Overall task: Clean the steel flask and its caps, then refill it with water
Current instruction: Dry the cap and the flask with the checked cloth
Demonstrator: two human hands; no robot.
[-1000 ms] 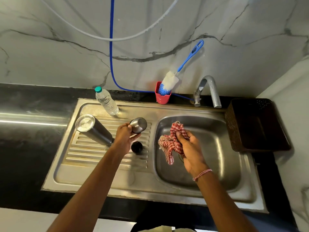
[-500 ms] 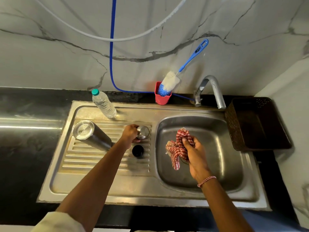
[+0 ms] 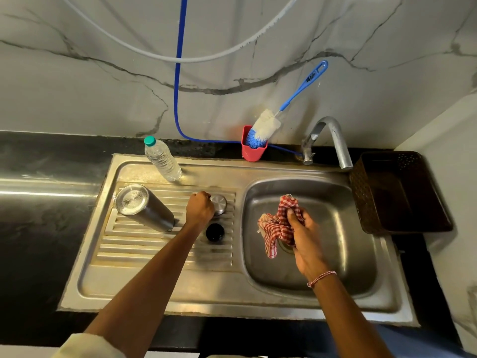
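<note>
Lowered since a second ago, the steel cap (image 3: 219,204) is now sitting on the ribbed drainboard (image 3: 144,244) instead of hanging in the air, and the left hand (image 3: 200,208) is still curling its fingers round the cap's side. The right hand (image 3: 307,236), with a thread bracelet (image 3: 321,277) at the wrist, has been drifting slightly right over the sink basin (image 3: 348,228) and is gripping a bunched red checked cloth (image 3: 278,223), one end of it dangling above the drain.

Just nearer than the steel cap, a small black cap (image 3: 214,232) is lying on the ribs, apart from the left hand. Left of that hand, the steel flask (image 3: 144,208) is standing on the drainboard with a flat round end facing up. Behind it, a plastic water bottle (image 3: 162,158) with a green lid is standing at the sink's back edge.

Farther back, a red cup (image 3: 251,152) is holding a blue-handled bottle brush (image 3: 265,125) that is leaning on the marble wall. Beside it, the tap (image 3: 333,135) is arching over the basin. A brown basket (image 3: 402,228) is resting on the black table (image 3: 38,228) at the right.
</note>
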